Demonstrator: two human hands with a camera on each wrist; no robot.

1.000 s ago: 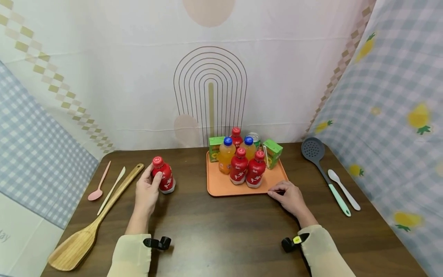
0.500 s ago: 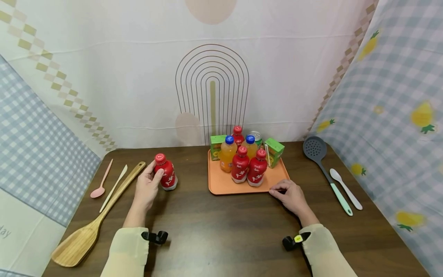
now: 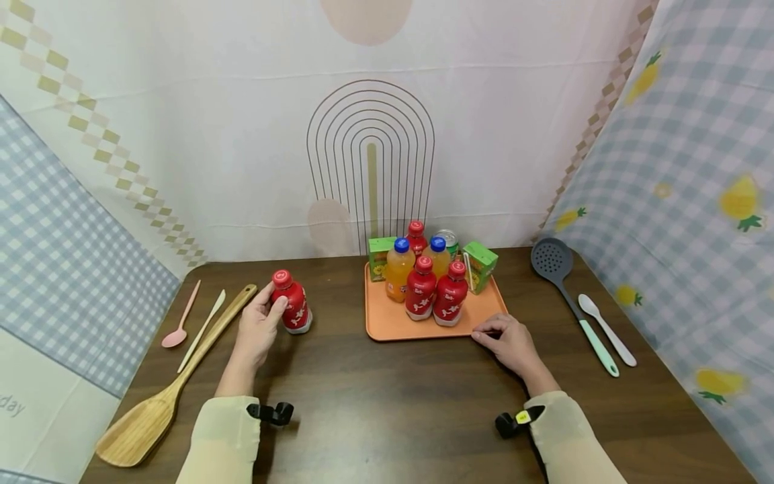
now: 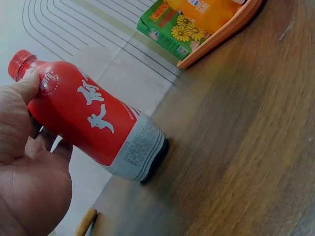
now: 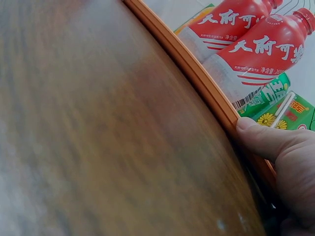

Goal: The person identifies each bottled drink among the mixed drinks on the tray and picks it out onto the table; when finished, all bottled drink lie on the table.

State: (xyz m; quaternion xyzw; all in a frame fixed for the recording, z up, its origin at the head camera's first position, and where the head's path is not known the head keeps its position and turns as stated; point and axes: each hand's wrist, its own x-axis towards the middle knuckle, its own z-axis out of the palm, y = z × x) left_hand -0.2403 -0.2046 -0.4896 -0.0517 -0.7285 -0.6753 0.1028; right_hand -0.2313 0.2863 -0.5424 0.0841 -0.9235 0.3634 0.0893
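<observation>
My left hand (image 3: 259, 329) holds a red cola bottle (image 3: 293, 306) between thumb and fingers, near its neck. The bottle stands at the left of the table, its white lower band showing in the left wrist view (image 4: 135, 152). With thumb on the rim, my right hand (image 3: 506, 344) grips the front right corner of an orange tray (image 3: 387, 329). On the tray are more red bottles (image 3: 451, 296), two orange juice bottles (image 3: 397, 272) with blue caps, green drink cartons (image 3: 480, 267) and a can (image 3: 448, 238). The fingers beneath the tray's rim are hidden.
Left of the left hand lie a wooden spatula (image 3: 142, 427), a cream knife (image 3: 202, 329) and a pink spoon (image 3: 175, 336). A grey slotted ladle (image 3: 552, 261) and a white spoon (image 3: 607, 329) lie on the right. A patterned cloth (image 3: 254, 148) hangs behind the table.
The view shifts slightly. The left hand and its bottle stay nearly in place, and the right hand keeps its hold on the tray corner.
</observation>
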